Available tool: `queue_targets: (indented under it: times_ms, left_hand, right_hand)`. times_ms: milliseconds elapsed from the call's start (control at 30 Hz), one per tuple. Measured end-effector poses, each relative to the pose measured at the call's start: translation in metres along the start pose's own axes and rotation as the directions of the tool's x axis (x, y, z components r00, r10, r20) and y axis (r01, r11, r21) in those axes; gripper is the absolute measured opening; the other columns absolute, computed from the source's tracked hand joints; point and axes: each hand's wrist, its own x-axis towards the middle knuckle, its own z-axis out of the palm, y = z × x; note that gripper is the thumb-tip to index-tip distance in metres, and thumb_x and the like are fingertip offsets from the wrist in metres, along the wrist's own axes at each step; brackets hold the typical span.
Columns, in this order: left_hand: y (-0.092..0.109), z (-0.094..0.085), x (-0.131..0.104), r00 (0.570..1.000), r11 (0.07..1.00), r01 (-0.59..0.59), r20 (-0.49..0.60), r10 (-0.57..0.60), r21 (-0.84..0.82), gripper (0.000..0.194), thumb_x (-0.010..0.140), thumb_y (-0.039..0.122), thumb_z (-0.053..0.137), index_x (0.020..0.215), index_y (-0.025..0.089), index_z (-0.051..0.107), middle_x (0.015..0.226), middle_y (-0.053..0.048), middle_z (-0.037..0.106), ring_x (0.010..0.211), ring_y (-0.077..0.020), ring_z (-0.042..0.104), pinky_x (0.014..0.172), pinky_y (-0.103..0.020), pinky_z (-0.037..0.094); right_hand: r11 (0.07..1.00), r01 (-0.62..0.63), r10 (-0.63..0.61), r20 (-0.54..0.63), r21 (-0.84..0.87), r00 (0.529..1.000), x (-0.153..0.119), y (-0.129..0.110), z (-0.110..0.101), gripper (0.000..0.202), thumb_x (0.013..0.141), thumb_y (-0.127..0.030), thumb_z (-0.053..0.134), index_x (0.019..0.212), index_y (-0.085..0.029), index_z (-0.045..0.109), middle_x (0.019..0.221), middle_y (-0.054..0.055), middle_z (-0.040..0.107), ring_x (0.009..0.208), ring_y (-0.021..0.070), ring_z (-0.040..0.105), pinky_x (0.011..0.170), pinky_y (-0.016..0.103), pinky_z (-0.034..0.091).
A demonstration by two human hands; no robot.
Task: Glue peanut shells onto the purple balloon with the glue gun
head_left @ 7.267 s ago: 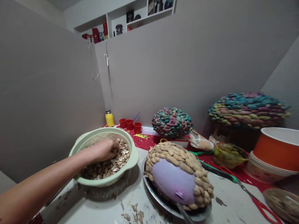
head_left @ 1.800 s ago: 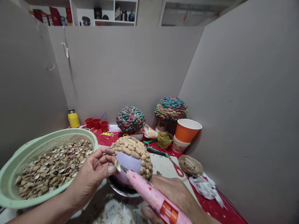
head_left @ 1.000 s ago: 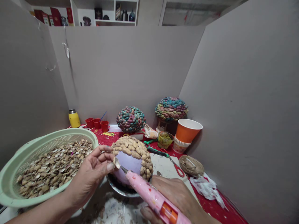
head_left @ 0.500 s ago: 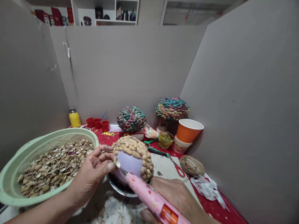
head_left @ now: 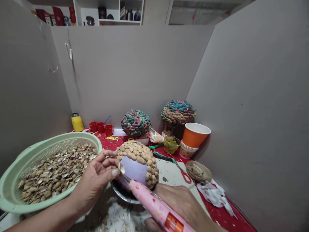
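Between thumb and fingers, my left hand (head_left: 100, 172) pinches a half peanut shell (head_left: 121, 168), its hollow side showing. A pink hot glue gun (head_left: 154, 204) is gripped in my right hand (head_left: 181, 203). The gun's metal tip is close to the shell; whether they touch, I cannot tell. Behind them a lilac ball (head_left: 134, 168) rests in a metal bowl (head_left: 125, 196). Rows of peanut shells (head_left: 137, 151) cover its top and right side, leaving the front bare. On the left, a green plastic basket (head_left: 94, 138) holds many loose shells (head_left: 58, 174).
Scissors (head_left: 180, 167) lie right of the bowl, near a coil of twine (head_left: 199, 172) and crumpled white tissue (head_left: 214, 195). Behind stand two colourful shell-covered balls (head_left: 135, 123), an orange paper tub (head_left: 194, 135), red cups (head_left: 108, 130) and a yellow bottle (head_left: 77, 122). Grey partitions enclose the table.
Hardly anything differs. The glue gun has shifted very slightly to the left, and the left hand still pinches the shell in nearly the same spot.
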Motion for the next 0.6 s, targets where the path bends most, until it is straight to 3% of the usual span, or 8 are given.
queue_targets:
  times_ms: [600]
  left_hand:
    - [-0.0084,-0.0052,-0.0007,0.998,0.995,0.003,0.059,-0.008,0.095,0.037,0.079,0.024,0.077,0.108,0.023,0.054,0.086,0.002,0.064,0.078,-0.0107,0.058,0.074,-0.023,0.046]
  right_hand:
    - [0.999,-0.016,0.017,0.047,-0.039,0.999,-0.0082,0.0013,0.0045,0.045,0.102,-0.042,0.030,0.064,-0.020,0.039,0.052,-0.005,0.042,0.043,0.0085,0.038,0.043,0.026,0.023]
